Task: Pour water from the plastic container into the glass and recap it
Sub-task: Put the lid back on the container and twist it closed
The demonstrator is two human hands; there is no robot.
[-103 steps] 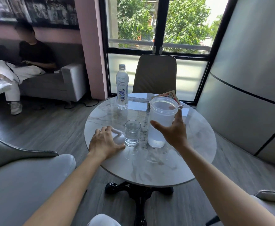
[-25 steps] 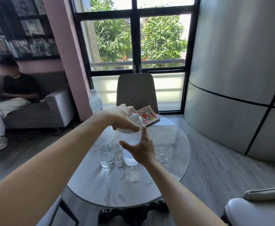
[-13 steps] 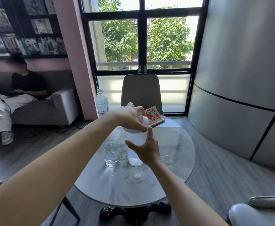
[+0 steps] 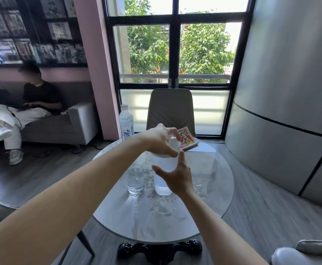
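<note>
Our left hand (image 4: 161, 141) gripped the lid (image 4: 175, 144) atop the plastic container (image 4: 163, 167), our right hand (image 4: 177, 178) curled round its side. On the round marble table (image 4: 213, 169), the glass (image 4: 135, 179) stood just left of it; 1 chair (image 4: 170, 109) stood beyond, by the window (image 4: 204, 54).

The table (image 4: 118, 217) top is glossy and marble-patterned — smooth. The container (image 4: 163, 166) is cloudy plastic, the glass (image 4: 135, 180) clear and shiny. The floor (image 4: 41, 178) — matt wood planks.
</note>
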